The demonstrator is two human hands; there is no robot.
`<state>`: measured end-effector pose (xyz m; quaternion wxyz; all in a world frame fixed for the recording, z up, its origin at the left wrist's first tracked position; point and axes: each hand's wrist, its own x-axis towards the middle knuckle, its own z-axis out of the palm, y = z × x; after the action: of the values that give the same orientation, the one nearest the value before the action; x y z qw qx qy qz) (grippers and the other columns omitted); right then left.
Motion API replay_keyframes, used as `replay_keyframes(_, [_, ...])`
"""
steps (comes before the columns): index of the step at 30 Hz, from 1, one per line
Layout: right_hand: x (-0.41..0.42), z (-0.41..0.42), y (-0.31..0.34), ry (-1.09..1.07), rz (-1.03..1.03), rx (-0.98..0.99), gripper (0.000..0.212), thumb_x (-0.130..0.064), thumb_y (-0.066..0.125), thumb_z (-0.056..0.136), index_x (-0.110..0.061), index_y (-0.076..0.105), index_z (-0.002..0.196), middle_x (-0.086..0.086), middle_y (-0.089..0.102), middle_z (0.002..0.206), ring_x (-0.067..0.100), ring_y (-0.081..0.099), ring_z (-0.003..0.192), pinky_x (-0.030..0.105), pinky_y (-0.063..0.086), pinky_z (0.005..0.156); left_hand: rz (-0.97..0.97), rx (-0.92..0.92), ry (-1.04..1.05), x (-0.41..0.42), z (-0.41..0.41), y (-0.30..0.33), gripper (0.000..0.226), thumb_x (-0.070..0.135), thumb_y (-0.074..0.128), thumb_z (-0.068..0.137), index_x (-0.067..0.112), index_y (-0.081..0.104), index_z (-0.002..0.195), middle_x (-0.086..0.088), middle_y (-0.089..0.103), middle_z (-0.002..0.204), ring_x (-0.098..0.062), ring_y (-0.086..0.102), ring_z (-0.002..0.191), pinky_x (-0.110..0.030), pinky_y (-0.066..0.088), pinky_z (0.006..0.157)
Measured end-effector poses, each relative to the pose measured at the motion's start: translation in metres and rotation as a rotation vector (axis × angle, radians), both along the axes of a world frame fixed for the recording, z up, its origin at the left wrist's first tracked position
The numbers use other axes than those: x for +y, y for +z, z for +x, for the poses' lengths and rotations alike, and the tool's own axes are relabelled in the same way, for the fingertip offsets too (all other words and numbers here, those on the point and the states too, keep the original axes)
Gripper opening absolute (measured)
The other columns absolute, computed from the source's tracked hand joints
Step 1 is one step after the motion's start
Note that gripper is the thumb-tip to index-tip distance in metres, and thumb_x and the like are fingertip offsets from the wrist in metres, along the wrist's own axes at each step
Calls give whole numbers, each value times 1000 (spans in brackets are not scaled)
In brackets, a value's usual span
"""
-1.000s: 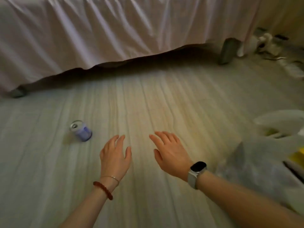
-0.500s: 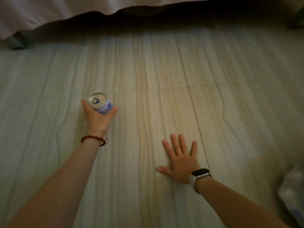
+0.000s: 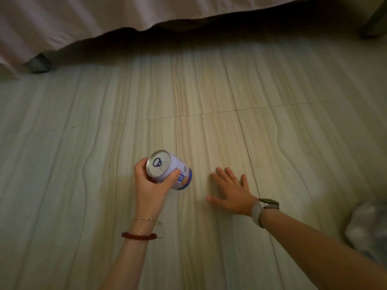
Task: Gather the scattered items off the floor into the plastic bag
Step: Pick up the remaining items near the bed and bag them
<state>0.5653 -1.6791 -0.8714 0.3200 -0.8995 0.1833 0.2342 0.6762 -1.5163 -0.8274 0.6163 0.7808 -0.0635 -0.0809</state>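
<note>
My left hand (image 3: 149, 185) is shut on a white and blue drink can (image 3: 167, 168), held tilted above the floor with its silver top facing me. My right hand (image 3: 230, 191) lies flat on the floor tiles, fingers spread, a watch on its wrist. The translucent plastic bag (image 3: 366, 231) shows only partly at the right edge, blurred, well to the right of both hands.
A bed with a pale hanging sheet (image 3: 83, 19) runs across the top, with dark space beneath it. A grey bed leg (image 3: 38, 63) stands at the far left, another (image 3: 374, 24) at the top right. Pale wood-grain floor tiles (image 3: 83, 132) fill the view.
My left hand reached the can on the floor, closed on it, and has lifted it and brought it back to the right. My right hand came down flat on the floor.
</note>
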Motion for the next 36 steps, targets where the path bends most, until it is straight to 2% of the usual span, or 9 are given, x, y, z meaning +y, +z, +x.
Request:
replay_keyframes(5, [-7,-59,85,9,184,-250,93,-49,63,78,-29,2,145,-9,11,154,6,15,140,17,15,110,-113,98,-211,-15,-75,37,50,8,79,60,25,52,97,7,61,93,7,61,75,-9,48,63])
replay_keyframes(9, [-20,-114,138,-133,199,-477,75,-35,69,77,-29,24,137,-5,42,134,6,45,117,12,40,94,-255,113,-455,-59,-126,79,42,18,73,58,23,57,96,11,68,84,2,64,77,-12,50,63])
replay_keyframes(14, [-69,-189,202,-279,-18,-706,58,-27,70,72,-12,45,122,0,55,106,10,54,91,23,47,76,-380,39,-723,-130,-188,130,41,16,71,61,22,55,98,21,68,82,4,63,78,-10,48,64])
replay_keyframes(18, [-105,-261,232,-388,-186,-815,68,-42,63,67,-20,38,126,-6,53,109,2,55,95,14,46,80,-413,-34,-919,-179,-235,166,67,53,75,53,27,48,110,10,62,107,1,59,97,-16,48,77])
replay_keyframes(21, [-125,-311,249,-586,-227,-917,60,-44,59,64,-37,34,117,-21,50,104,-11,54,91,3,42,73,-311,-96,-1017,-209,-263,178,81,84,41,63,33,39,125,15,47,129,3,47,117,-18,44,95])
replay_keyframes(25, [-152,-364,251,-879,-261,-894,58,-37,61,71,-32,33,122,-19,50,101,4,57,89,16,49,66,33,-393,-983,-252,-292,165,55,48,47,88,22,34,136,7,41,136,-9,36,127,-32,33,107])
replay_keyframes(30, [-164,-397,226,-981,-316,-770,44,-31,65,78,-26,41,115,-10,51,98,12,57,88,25,52,68,382,-568,-1064,-294,-320,144,68,47,53,86,18,26,141,-2,42,141,-21,36,129,-37,27,104])
replay_keyframes(34, [-163,-402,205,-984,-347,-677,45,-38,64,75,-22,47,113,0,58,102,15,58,84,31,53,68,114,-541,-1032,-284,-325,147,36,28,62,86,11,57,117,-6,63,114,-21,57,107,-30,41,91])
replay_keyframes(36, [-163,-400,199,-929,-346,-627,42,-39,63,76,-21,49,112,0,59,99,13,58,80,24,49,62,-22,-597,-920,-266,-316,148,17,22,58,87,8,63,95,3,64,86,-4,58,82,-20,46,74])
